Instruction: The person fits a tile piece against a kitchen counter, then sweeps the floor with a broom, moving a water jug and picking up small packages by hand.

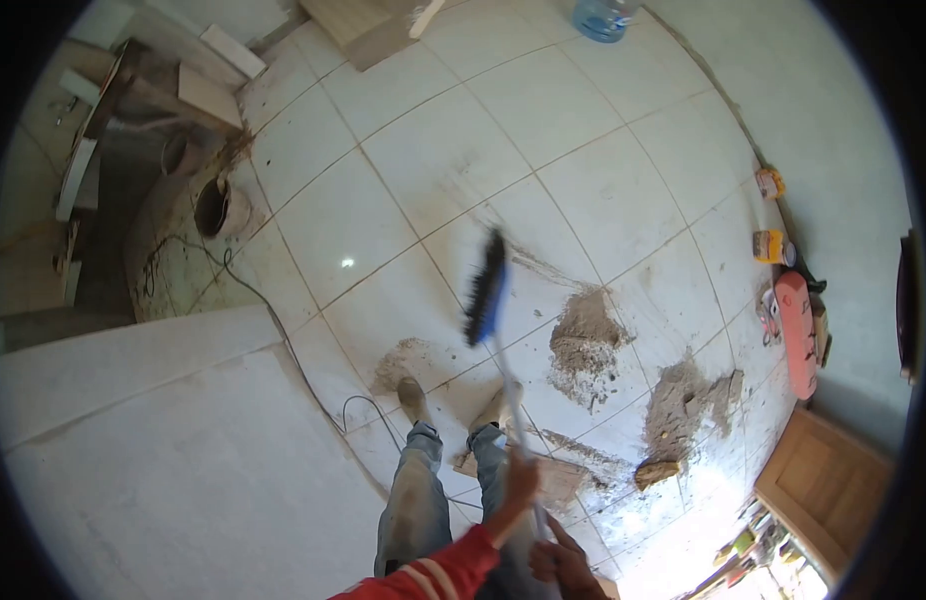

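Observation:
A broom with a blue head and black bristles (486, 290) rests on or just above the white floor tiles, in front of my feet. Its pale handle (508, 385) runs back toward my body. My left hand (523, 483), below a red sleeve, is wrapped round the handle partway up. Closer to me, my right hand (563, 562) is closed round the handle's upper end. Right of the broom head lies a heap of grey-brown dirt (586, 335). A second dirt heap (678, 402) is farther right, and a smaller patch (398, 364) lies by my left boot.
A dark cable (293, 360) loops across the floor on the left, near a bucket (223, 208). Beside it stands a white slab or low wall (173, 440). Along the right wall are cans (773, 247), a pink long object (796, 335) and a wooden cabinet (823, 485). A water jug (603, 18) stands ahead.

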Demonstrator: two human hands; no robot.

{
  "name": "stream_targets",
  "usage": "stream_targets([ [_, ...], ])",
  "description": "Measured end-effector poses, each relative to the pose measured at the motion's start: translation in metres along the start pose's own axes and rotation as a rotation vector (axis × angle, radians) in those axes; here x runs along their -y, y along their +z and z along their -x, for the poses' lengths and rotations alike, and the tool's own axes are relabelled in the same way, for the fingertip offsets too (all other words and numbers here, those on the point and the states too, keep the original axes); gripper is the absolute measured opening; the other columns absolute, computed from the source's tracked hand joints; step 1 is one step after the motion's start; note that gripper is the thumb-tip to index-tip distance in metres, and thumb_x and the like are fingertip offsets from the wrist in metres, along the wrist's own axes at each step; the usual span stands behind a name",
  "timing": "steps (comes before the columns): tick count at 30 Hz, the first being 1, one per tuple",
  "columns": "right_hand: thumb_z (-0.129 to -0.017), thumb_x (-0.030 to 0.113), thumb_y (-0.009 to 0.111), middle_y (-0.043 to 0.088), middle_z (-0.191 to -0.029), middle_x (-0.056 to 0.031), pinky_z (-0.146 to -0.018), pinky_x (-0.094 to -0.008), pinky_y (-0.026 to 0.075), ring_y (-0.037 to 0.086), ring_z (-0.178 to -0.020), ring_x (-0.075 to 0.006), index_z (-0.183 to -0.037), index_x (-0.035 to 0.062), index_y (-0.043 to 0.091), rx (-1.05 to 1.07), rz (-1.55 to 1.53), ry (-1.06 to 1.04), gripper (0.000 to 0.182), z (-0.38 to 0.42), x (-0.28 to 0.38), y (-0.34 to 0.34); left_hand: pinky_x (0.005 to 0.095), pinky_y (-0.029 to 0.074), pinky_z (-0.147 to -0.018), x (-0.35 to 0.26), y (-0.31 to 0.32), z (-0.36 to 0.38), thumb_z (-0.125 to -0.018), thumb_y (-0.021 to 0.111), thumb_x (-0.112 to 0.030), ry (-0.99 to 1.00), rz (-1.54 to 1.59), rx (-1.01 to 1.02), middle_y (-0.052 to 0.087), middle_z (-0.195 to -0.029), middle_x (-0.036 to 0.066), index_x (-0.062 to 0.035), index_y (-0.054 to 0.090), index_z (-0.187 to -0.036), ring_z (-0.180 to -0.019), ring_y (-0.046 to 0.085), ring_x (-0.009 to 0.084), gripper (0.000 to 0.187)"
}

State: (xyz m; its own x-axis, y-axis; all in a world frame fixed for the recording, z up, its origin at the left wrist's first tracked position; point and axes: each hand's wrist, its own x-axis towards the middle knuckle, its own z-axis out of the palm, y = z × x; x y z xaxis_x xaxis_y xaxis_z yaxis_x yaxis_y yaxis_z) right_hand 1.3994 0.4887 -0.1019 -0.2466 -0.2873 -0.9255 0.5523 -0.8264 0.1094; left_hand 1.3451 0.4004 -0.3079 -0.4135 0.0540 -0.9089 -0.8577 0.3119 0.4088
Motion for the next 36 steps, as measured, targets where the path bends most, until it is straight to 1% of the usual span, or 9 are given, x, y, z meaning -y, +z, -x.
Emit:
stream_targets([
  [5,-0.101,0.009,0.044,0.042,-0.072,-0.0013,-0.046,-0.0231,0.034,0.040,-0.054,-0.0083,-0.156,0.0176,0.021,0.320,0.041,-0.109,0.060,-0.129,0.023,0.030,0.0374,0.043,-0.036,-0.084,-0.084,-0.107,-0.085,0.050,-0.007,0.069,-0.112,-0.282,0.055,-0.071,0.014,-0.0011,0.037,-0.114,-0.048,0.057,0.0236,0.032],
  [12,-0.104,0.015,0.041,0.032,-0.064,0.0032,-0.040,-0.0182,0.028,0.031,-0.051,-0.0060,-0.152,0.0254,0.032,0.093,-0.505,-0.159,0.050,-0.077,-0.011,-0.083,0.0560,0.050,-0.087,0.063,0.079,-0.104,-0.088,0.054,-0.020,-0.049,-0.579,0.223,0.061,-0.104,0.040,0.0084,0.023,-0.134,-0.096,0.062,0.0539,0.062],
  [18,-0.100,0.015,0.048,0.044,-0.063,0.0008,-0.043,-0.0228,0.036,0.043,-0.050,-0.0087,-0.155,0.0186,0.028,-0.179,-0.170,-0.250,0.058,0.013,-0.004,-0.069,0.0469,0.054,-0.055,0.056,0.135,0.024,-0.091,0.055,-0.020,-0.247,-0.392,0.449,0.063,-0.078,0.023,-0.0033,0.028,-0.128,-0.063,0.067,0.0351,0.049],
  [23,-0.097,0.009,0.051,0.051,-0.070,-0.0008,-0.048,-0.0235,0.040,0.048,-0.055,-0.0089,-0.155,0.0140,0.027,-0.157,-0.067,-0.155,0.064,-0.021,0.044,0.088,0.0499,0.052,-0.054,-0.131,-0.023,-0.006,-0.090,0.055,-0.014,-0.109,-0.170,0.203,0.063,-0.077,0.023,-0.0103,0.031,-0.131,-0.063,0.066,0.0397,0.048],
  [26,-0.095,0.005,0.052,0.055,-0.073,-0.0018,-0.051,-0.0240,0.041,0.051,-0.058,-0.0090,-0.156,0.0112,0.026,0.060,0.025,-0.081,0.067,-0.075,0.082,0.212,0.0282,0.041,-0.034,-0.211,-0.151,-0.111,-0.095,0.053,-0.016,-0.072,0.177,0.017,0.044,-0.062,0.000,-0.0184,0.035,-0.113,-0.042,0.046,0.0118,0.026],
  [29,-0.095,0.005,0.050,0.057,-0.081,-0.0064,-0.051,-0.0254,0.042,0.051,-0.059,-0.0121,-0.158,0.0100,0.015,0.266,0.262,-0.023,0.072,-0.200,0.135,0.344,0.0261,0.041,-0.033,-0.347,-0.296,-0.226,-0.090,0.057,-0.011,0.178,0.205,-0.129,0.044,-0.061,-0.001,-0.0180,0.034,-0.101,-0.040,0.045,0.0099,0.026],
  [32,-0.097,0.010,0.046,0.061,-0.078,-0.0061,-0.054,-0.0278,0.048,0.056,-0.060,-0.0137,-0.153,0.0065,0.030,0.517,0.321,-0.301,0.059,-0.371,0.156,0.413,0.0336,0.044,-0.033,-0.445,-0.408,-0.359,-0.087,0.054,-0.005,0.228,-0.082,-0.252,0.048,-0.060,0.007,-0.0010,0.038,-0.098,-0.041,0.050,0.0180,0.019],
  [35,-0.096,0.008,0.047,0.046,-0.068,-0.0015,-0.042,-0.0245,0.037,0.040,-0.049,-0.0102,-0.152,0.0107,0.028,0.678,-0.165,-0.011,0.059,-0.433,0.214,0.475,0.0352,0.043,-0.037,-0.497,-0.414,-0.429,-0.087,0.055,-0.006,0.159,-0.031,-0.342,0.052,-0.066,0.011,0.0026,0.041,-0.093,-0.045,0.050,0.0200,0.017],
  [36,-0.097,0.008,0.047,0.038,-0.066,0.0025,-0.039,-0.0216,0.031,0.032,-0.048,-0.0072,-0.152,0.0152,0.027,0.634,-0.320,0.112,0.059,-0.426,0.231,0.481,0.0371,0.047,-0.044,-0.475,-0.422,-0.481,-0.087,0.058,-0.007,0.485,-0.913,-0.232,0.056,-0.070,0.014,0.0037,0.045,-0.094,-0.052,0.054,0.0221,0.018],
])
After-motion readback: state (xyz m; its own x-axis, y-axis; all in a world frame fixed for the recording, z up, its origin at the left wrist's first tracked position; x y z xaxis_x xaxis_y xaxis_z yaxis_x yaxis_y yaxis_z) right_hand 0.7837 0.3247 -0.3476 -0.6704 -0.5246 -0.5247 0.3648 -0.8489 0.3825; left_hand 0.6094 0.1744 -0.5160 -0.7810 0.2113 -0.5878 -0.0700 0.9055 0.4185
